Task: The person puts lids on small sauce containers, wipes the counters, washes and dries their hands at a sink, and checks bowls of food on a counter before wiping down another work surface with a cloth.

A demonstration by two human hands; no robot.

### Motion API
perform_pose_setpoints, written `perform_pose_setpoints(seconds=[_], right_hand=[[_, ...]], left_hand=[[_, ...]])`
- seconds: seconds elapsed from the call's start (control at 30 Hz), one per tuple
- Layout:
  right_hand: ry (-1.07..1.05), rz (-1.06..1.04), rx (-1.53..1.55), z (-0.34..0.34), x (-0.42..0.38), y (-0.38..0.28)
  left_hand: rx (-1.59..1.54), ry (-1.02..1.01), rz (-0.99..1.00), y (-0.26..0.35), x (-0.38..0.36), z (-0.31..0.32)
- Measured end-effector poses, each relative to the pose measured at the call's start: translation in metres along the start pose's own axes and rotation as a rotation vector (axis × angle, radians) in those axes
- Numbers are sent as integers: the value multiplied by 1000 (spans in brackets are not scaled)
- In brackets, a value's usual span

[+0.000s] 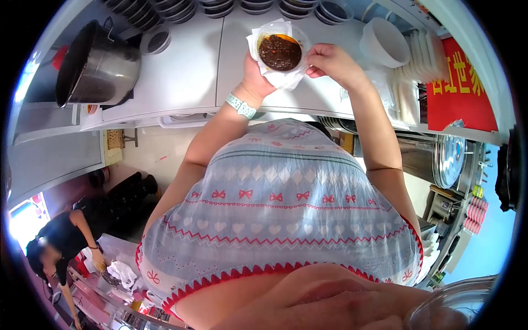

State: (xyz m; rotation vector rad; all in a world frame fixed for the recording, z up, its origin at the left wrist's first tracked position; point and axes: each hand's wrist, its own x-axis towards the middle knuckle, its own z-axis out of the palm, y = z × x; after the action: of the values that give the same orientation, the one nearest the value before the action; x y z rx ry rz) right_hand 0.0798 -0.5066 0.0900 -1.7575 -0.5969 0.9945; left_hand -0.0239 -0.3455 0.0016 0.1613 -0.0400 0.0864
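Bowl [298, 38] of sauce [279, 53] sits above the worktop [181, 77], left hand [257, 80] cupping it through paper [286, 81], probably against grease; right hand [333, 63] pinches its edge, seemingly steadying it.

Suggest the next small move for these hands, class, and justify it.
The right hand should probably smooth the white paper against the bowl: the paper's corners stick out, those fingers are near its edge, and the left hand supports the bowl.
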Motion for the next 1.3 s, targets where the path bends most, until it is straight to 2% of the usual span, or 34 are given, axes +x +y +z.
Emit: perform_pose_setpoints(seconds=[0.07, 0.13, 0.17, 0.23, 0.3, 0.33, 0.4, 0.43, 0.5, 0.53, 0.6, 0.63, 0.7, 0.73, 0.8, 0.87, 0.9, 0.97, 1.1, 1.17, 1.2, 1.23, 1.3], right_hand=[[3, 1, -97, 0, 1, -2], [7, 5, -194, 0, 2, -4], [-44, 11, -206, 0, 3, -5], [-94, 16, -219, -4, 7, -5], [-157, 28, -193, -8, 13, -2], [-144, 27, -192, -7, 11, -3], [-31, -19, -190, 3, 6, -3], [34, -43, -225, 7, 2, -1], [229, -132, -173, 17, -3, 15], [272, -119, -171, 12, -10, 25], [544, -321, -26, 1, -25, 46], [577, -314, -30, -16, -30, 65], [974, -470, -245, -65, -46, 106], [1039, -420, -313, -80, -63, 111], [1106, -365, -382, -106, -83, 124], [1060, -330, -864, -118, -90, 145], [1063, -323, -863, -120, -93, 152], [856, -98, -647, -122, -96, 154], [1009, -231, -551, -162, -91, 181], [905, 37, -929, -175, -93, 183], [806, 138, -927, -181, -90, 184], [807, 132, -927, -178, -89, 178], [807, 283, -945, -168, -92, 163]], left_hand=[[76, 63, -22, 7, -5, 1], [-90, -125, -198, 15, -11, 1], [-91, -125, -198, 18, -13, -1], [-211, -202, -339, 22, -11, -6], [-196, -177, -349, 23, -13, -18], [-209, -128, -290, 21, -14, -19], [-153, -38, -189, 15, -14, -24], [-174, -71, -182, 14, -16, -24], [-246, 1, -116, 9, -21, -21], [-216, 11, -118, 8, -23, -21], [-175, 39, -134, 5, -25, -18], [-214, 67, -156, 4, -25, -21], [-267, 65, -87, -4, -27, -10], [-231, 90, -45, -7, -27, -5], [-256, 94, -82, -10, -28, -4], [-261, 117, -114, -12, -27, -6], [-261, 120, -121, -14, -27, -7], [-274, 72, -165, -17, -24, -6], [-283, 58, -189, -23, -21, -7], [-279, 103, -215, -24, -22, -7], [-275, 103, -214, -25, -22, -8], [-288, 87, -217, -26, -22, -10], [-302, 72, -211, -29, -22, -7]])
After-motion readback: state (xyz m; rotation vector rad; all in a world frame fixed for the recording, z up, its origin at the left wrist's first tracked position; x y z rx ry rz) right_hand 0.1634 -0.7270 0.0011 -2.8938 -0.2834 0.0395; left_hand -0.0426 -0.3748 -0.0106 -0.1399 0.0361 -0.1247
